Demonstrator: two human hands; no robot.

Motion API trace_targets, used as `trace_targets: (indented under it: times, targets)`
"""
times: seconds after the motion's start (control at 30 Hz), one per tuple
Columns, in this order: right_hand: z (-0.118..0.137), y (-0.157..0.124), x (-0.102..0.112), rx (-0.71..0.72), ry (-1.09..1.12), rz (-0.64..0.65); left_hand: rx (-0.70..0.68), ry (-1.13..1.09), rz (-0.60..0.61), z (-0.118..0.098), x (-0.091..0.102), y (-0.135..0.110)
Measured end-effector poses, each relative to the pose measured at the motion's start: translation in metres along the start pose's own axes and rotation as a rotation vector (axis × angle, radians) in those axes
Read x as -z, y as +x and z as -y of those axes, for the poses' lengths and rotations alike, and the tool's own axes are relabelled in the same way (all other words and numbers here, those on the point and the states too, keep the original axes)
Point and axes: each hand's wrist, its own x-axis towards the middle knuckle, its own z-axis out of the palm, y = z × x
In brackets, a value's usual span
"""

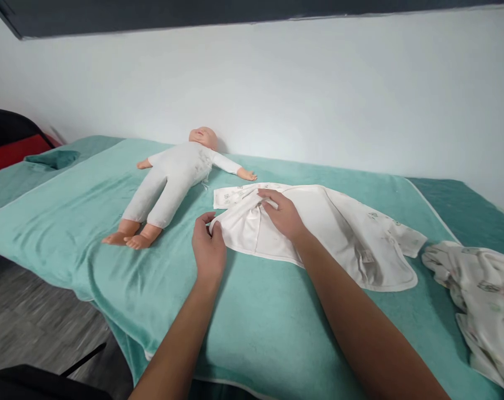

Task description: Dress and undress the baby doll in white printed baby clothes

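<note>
A white baby shirt with small printed figures on its sleeves lies spread out on the green cover, its plain inner side mostly facing up. My left hand pinches the shirt's left corner between thumb and fingers. Near the shirt's upper left part, my right hand is closed on a fold of the cloth. To the left of the shirt a baby doll in a white body lies on its back, arms spread and feet toward me. One of its hands is just behind the shirt's sleeve.
A green cover drapes over the bed. Crumpled printed baby clothes lie at the right edge. Behind the bed rises a white wall. A red and black chair stands at the far left, above a grey floor.
</note>
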Motion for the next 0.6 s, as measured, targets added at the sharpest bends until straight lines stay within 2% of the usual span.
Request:
trace_targets:
  times: [0.1, 0.2, 0.27, 0.4, 0.6]
  targets:
    - [-0.003, 0.001, 0.001, 0.026, -0.139, -0.090, 0.020, -0.022, 0.004, -0.003, 0.002, -0.001]
    - [-0.006, 0.002, 0.002, -0.001, -0.262, -0.103, 0.028, -0.044, -0.014, -0.003, 0.002, -0.002]
    - [-0.007, 0.002, 0.001, -0.027, -0.329, -0.071, 0.008, -0.038, -0.039, -0.001, 0.002, -0.002]
    - [-0.006, 0.001, 0.000, -0.021, -0.448, 0.030, -0.142, 0.004, -0.076, 0.006, 0.001, -0.001]
    - [-0.001, -0.002, -0.001, -0.034, -0.554, 0.133, -0.293, 0.082, -0.035, 0.005, -0.001, -0.001]
